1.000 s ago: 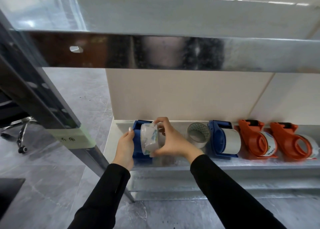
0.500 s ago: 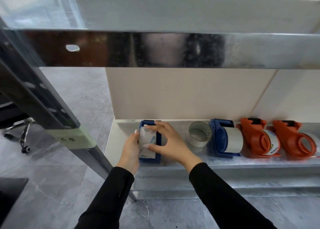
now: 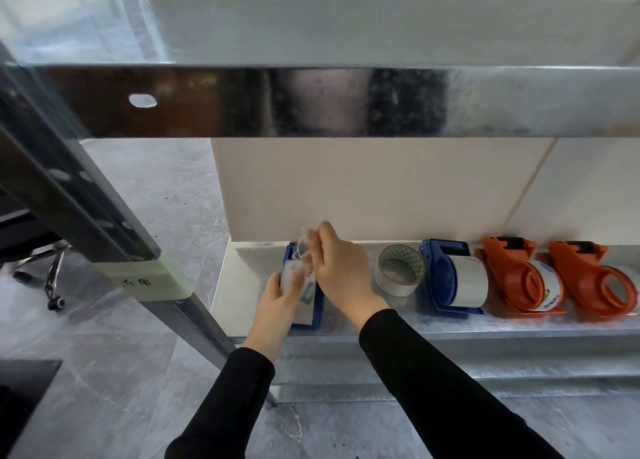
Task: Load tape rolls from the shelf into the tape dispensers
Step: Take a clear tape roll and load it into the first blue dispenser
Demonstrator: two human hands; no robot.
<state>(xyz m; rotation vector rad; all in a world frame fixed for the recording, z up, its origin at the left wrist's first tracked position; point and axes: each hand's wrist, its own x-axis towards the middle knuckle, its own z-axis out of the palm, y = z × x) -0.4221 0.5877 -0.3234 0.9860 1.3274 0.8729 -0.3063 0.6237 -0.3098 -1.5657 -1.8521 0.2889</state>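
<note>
On the low metal shelf (image 3: pixel 450 327) a blue tape dispenser (image 3: pixel 317 306) stands at the left end with a clear tape roll (image 3: pixel 294 278) seated in it. My left hand (image 3: pixel 277 302) grips the dispenser and roll from the left side. My right hand (image 3: pixel 337 268) pinches the loose clear tape end (image 3: pixel 304 242) and holds it up above the dispenser's front. A loose tape roll (image 3: pixel 398 271) lies to the right. Beyond it stand a loaded blue dispenser (image 3: pixel 453 278) and two loaded orange dispensers (image 3: pixel 519 278) (image 3: pixel 595 282).
An upper metal shelf (image 3: pixel 311 101) overhangs the work area. A slanted metal upright (image 3: pixel 104 236) with a green label runs down the left side. A beige wall panel backs the shelf. A chair base (image 3: pixel 45 271) stands on the grey floor at left.
The roll went down into the blue dispenser. My right hand left the roll's side and rose, pulling the clear tape end upward. My left hand stays on the dispenser.
</note>
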